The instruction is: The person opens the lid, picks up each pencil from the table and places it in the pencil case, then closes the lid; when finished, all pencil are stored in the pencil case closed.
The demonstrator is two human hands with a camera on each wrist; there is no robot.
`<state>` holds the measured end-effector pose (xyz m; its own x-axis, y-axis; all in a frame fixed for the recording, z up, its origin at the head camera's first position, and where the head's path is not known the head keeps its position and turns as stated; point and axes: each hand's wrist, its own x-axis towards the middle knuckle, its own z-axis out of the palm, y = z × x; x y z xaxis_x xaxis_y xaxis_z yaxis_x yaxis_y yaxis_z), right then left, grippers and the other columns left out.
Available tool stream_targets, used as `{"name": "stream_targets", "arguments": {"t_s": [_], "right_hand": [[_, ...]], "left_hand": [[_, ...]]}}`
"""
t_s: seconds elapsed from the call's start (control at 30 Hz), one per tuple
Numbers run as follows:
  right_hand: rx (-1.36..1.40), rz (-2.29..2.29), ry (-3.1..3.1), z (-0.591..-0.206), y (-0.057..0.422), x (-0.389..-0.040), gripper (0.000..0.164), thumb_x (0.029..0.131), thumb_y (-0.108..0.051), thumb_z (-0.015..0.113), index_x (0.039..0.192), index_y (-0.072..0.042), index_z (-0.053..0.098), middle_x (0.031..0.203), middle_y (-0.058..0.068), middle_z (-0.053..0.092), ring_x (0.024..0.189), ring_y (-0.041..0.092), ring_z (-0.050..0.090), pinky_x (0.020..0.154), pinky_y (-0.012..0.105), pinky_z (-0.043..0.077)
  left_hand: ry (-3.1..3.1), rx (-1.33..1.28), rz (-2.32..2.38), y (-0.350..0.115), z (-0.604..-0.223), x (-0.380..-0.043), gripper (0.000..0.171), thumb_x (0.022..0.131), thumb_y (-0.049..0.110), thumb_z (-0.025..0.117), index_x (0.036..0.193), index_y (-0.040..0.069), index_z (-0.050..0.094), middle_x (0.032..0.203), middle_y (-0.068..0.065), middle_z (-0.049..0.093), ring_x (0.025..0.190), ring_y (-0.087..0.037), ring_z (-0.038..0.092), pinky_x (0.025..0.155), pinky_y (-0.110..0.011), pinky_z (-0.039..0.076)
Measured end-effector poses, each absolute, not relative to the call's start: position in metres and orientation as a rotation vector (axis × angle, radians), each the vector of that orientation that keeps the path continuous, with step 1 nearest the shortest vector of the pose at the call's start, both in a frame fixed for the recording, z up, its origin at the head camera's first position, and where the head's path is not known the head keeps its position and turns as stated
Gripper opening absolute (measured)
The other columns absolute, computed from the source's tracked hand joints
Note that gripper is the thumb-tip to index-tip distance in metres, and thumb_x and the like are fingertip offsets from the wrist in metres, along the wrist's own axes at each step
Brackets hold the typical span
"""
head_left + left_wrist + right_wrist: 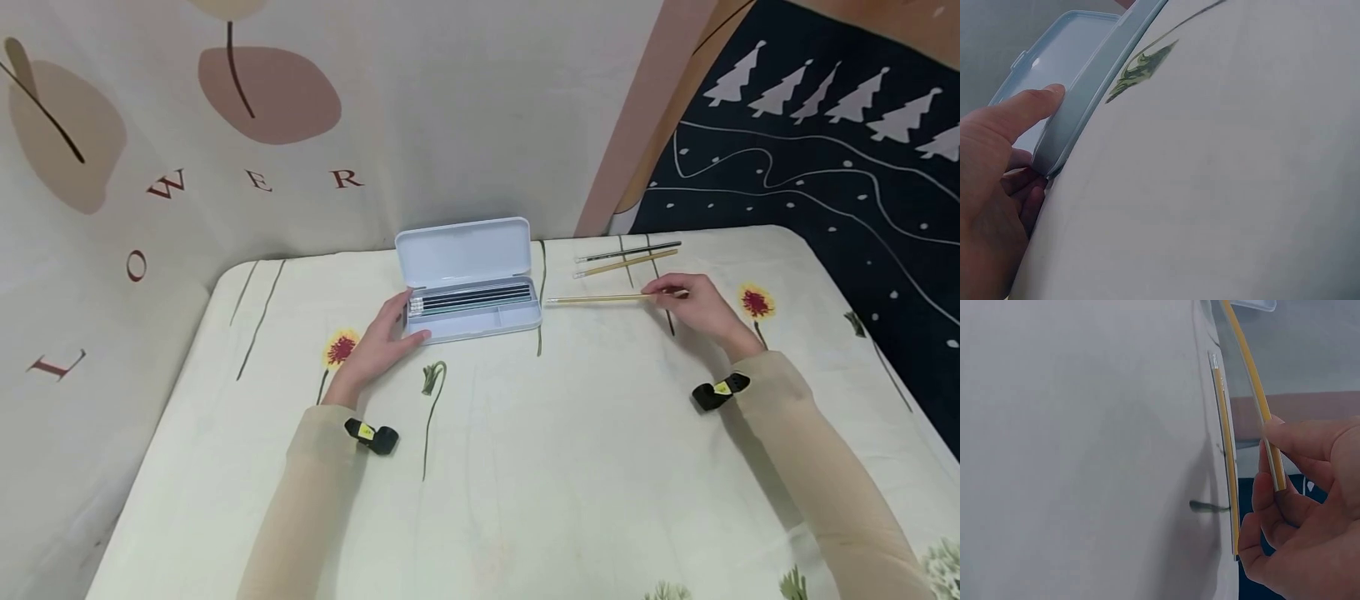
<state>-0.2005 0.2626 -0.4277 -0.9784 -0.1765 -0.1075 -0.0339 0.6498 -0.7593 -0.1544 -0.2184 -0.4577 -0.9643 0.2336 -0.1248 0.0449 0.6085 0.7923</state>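
Observation:
A light blue pencil case [463, 255] lies with its lid raised at the back of the table. Several dark pencils [474, 297] rest in its rear compartment, white ends to the left. My left hand [377, 343] holds the case's left end, the thumb [1038, 106] over the front rim and the other fingers round the corner. To the right of the case, my right hand [696, 304] pinches a yellow pencil [596, 298] near its right end. In the right wrist view this pencil [1251, 365] is between thumb and fingers, its other end pointing at the case.
Behind the held pencil lie a dark pencil [633, 252] and another yellow pencil [628, 264], side by side on the white flower-print cloth [525, 467]. A pale printed curtain [450, 125] hangs behind the table, and a dark tree-print cloth [810, 183] at the right.

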Motion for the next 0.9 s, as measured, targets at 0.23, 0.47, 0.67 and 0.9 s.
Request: {"name": "stream_targets", "arguments": {"t_s": [0.23, 0.47, 0.67, 0.9], "right_hand": [[-0.262, -1.27, 2.718, -0.426, 0.255, -0.198, 0.019, 0.095, -0.003, 0.057, 0.11, 0.003, 0.068, 0.114, 0.019, 0.062, 0.095, 0.021, 0.05, 0.073, 0.022, 0.043], [-0.328, -1.326, 2.709, -0.431, 0.244, -0.198, 0.018, 0.094, 0.0, 0.058, 0.109, 0.004, 0.069, 0.113, 0.02, 0.063, 0.098, 0.02, 0.052, 0.076, 0.021, 0.043], [-0.353, -1.337, 2.687, -0.437, 0.232, -0.2, 0.018, 0.094, 0.001, 0.059, 0.108, 0.004, 0.069, 0.112, 0.019, 0.064, 0.102, 0.023, 0.053, 0.082, 0.027, 0.043], [-0.357, -1.384, 2.664, -0.442, 0.216, -0.202, 0.018, 0.094, 0.001, 0.059, 0.107, 0.003, 0.069, 0.11, 0.019, 0.065, 0.1, 0.023, 0.054, 0.083, 0.032, 0.044]], "left_hand": [[2.618, 0.221, 1.271, -0.218, -0.456, -0.154, 0.083, 0.093, 0.035, 0.064, 0.156, 0.012, 0.015, 0.16, -0.012, 0.012, 0.144, -0.031, 0.014, 0.114, -0.05, 0.016], [2.616, 0.213, 1.273, -0.219, -0.457, -0.154, 0.083, 0.093, 0.034, 0.065, 0.156, 0.012, 0.016, 0.159, -0.012, 0.013, 0.145, -0.03, 0.014, 0.114, -0.05, 0.016], [2.61, 0.213, 1.285, -0.218, -0.457, -0.154, 0.083, 0.093, 0.034, 0.065, 0.156, 0.011, 0.016, 0.159, -0.012, 0.014, 0.144, -0.03, 0.014, 0.115, -0.05, 0.016], [2.605, 0.209, 1.291, -0.218, -0.457, -0.154, 0.083, 0.093, 0.034, 0.065, 0.156, 0.012, 0.016, 0.159, -0.011, 0.013, 0.145, -0.03, 0.014, 0.115, -0.05, 0.016]]}}
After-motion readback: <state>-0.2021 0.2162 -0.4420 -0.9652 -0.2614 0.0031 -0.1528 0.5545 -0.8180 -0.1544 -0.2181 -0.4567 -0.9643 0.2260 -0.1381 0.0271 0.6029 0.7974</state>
